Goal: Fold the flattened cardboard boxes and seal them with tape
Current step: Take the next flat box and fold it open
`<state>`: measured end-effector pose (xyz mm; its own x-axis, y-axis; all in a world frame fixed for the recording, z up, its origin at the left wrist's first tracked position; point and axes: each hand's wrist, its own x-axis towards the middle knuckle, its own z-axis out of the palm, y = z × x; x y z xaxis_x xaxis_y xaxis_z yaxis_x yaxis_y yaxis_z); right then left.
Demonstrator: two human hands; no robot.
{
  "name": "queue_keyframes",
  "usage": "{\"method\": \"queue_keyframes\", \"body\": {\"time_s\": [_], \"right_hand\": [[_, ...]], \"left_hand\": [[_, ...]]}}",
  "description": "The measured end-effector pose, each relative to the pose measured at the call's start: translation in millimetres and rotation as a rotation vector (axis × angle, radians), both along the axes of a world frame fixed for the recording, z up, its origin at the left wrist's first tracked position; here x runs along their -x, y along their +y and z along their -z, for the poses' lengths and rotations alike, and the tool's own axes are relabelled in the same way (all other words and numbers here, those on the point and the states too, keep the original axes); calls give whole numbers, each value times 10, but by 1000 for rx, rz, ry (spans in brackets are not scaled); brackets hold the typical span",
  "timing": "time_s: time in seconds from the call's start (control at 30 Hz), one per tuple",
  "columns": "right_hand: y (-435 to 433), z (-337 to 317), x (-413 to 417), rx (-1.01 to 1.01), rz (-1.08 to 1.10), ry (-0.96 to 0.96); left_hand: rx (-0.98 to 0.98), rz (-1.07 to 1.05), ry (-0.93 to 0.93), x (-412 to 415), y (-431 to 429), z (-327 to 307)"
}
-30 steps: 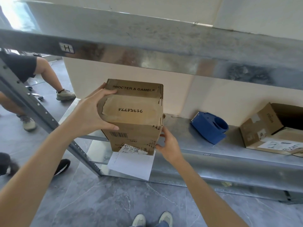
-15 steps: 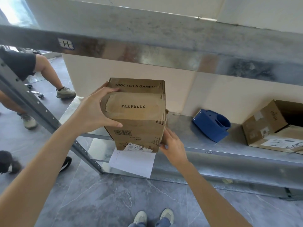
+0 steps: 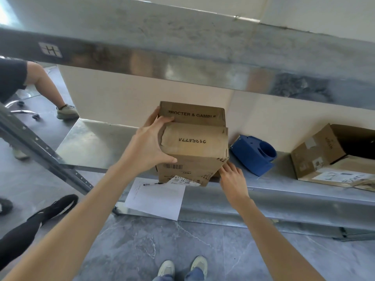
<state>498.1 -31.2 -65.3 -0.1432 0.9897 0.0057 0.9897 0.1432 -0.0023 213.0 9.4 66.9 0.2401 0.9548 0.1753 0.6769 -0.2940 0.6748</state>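
Note:
A folded brown cardboard box (image 3: 194,145) printed "PROCTER & GAMBLE" stands on the front edge of the lower metal shelf (image 3: 284,189), its top flaps closed. My left hand (image 3: 150,147) grips the box's top left corner, fingers over the flap and thumb along the front edge. My right hand (image 3: 232,179) touches the box's lower right corner with straight fingers. A blue tape dispenser (image 3: 253,157) lies on the shelf just right of the box.
A white sheet of paper (image 3: 156,199) hangs over the shelf edge under the box. An open cardboard box (image 3: 332,157) lies at the far right. The upper shelf beam (image 3: 182,65) crosses overhead. Other people's legs (image 3: 40,82) are at left.
The box and both hands sit further onto the shelf, closer to the blue dispenser. My left fingers have shifted up onto the top flap.

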Motion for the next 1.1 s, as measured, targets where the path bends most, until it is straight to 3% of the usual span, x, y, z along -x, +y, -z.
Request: {"method": "queue_keyframes", "body": {"time_s": [0.17, 0.37, 0.53, 0.77, 0.97, 1.03, 1.1], "right_hand": [[-17, 22, -36, 122, -1, 22], [71, 48, 226, 53, -96, 55], [146, 201, 343, 126, -111, 4], [101, 228, 9, 72, -199, 84], [150, 156, -263, 342, -257, -41], [158, 74, -307, 409, -233, 57], [163, -47, -324, 408, -141, 311]], "left_hand": [[21, -15, 6, 24, -149, 64], [3, -79, 61, 202, -192, -202], [-16, -100, 146, 72, -307, -159], [83, -150, 12, 108, -336, 242], [106, -81, 4, 29, -211, 329], [99, -78, 7, 27, -183, 339], [91, -68, 8, 41, -181, 359]]}}
